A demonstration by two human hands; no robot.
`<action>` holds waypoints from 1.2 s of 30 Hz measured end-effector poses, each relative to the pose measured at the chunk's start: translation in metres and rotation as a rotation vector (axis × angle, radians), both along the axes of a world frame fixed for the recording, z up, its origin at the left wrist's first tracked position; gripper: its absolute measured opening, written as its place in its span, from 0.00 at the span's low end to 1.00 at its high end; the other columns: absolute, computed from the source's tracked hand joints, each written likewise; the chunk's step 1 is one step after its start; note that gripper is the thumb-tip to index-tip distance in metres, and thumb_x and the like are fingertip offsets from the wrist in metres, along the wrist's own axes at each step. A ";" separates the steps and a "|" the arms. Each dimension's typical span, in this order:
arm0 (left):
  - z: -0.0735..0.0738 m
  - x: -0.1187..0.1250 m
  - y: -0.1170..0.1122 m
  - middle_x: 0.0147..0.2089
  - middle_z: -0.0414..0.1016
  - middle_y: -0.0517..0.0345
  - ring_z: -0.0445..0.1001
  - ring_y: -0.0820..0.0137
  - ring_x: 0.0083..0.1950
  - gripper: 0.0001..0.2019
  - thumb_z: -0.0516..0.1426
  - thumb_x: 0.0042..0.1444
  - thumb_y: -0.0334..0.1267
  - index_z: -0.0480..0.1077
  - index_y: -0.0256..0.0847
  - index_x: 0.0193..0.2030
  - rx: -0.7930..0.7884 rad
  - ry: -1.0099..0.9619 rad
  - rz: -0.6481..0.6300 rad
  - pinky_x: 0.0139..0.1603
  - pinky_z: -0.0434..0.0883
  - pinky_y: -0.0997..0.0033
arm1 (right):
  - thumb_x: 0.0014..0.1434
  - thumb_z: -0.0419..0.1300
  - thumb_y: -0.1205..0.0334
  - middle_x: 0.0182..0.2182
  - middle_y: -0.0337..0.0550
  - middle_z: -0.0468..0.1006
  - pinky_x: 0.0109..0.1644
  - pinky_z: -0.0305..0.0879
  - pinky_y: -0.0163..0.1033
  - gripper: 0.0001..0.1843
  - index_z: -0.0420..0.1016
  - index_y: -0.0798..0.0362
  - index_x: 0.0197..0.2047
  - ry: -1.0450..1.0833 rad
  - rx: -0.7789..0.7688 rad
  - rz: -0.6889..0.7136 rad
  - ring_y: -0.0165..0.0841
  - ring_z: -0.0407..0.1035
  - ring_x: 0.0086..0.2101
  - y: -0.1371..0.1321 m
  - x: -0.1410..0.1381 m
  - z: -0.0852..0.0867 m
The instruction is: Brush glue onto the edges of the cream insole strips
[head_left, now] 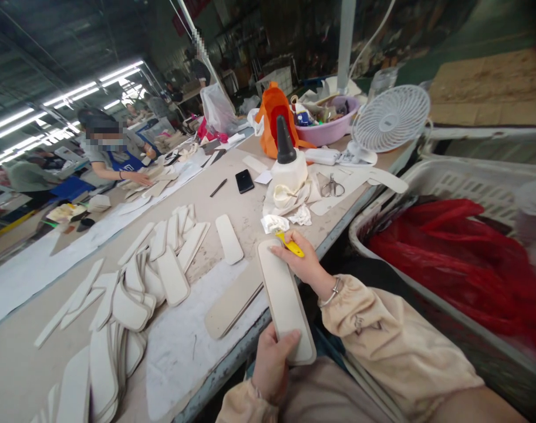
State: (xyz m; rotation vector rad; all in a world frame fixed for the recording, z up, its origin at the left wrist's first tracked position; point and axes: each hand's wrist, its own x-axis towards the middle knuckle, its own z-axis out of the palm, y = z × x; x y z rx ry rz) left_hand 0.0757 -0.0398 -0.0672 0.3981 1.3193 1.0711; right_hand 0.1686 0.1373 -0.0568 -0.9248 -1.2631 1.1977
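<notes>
My left hand (pixel 271 363) grips the near end of a long cream insole piece (pixel 284 296), thumb on top, holding it over the table's front edge. My right hand (pixel 303 262) is closed on a yellow-handled brush (pixel 289 244) whose white glue-caked head (pixel 274 223) points away, at the piece's far end. A glue bottle (pixel 288 165) with a black nozzle stands just beyond on crumpled rags. Several similar cream pieces (pixel 162 270) lie fanned out on the table to the left.
Scissors (pixel 332 188), a black phone (pixel 244 181), a pen (pixel 218 188), a white fan (pixel 390 120), an orange bag (pixel 270 114) and a pink basin (pixel 333 129) sit at the far end. A white crate (pixel 470 182) with red cloth stands on the right. Other people work at the left table.
</notes>
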 end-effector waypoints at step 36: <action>-0.008 -0.023 -0.018 0.30 0.78 0.51 0.76 0.65 0.32 0.24 0.65 0.45 0.53 0.75 0.34 0.42 -0.146 -0.071 0.048 0.27 0.72 0.73 | 0.53 0.63 0.57 0.23 0.30 0.59 0.27 0.54 0.33 0.16 0.56 0.48 0.33 -0.056 0.050 -0.013 0.28 0.55 0.23 0.000 -0.015 -0.013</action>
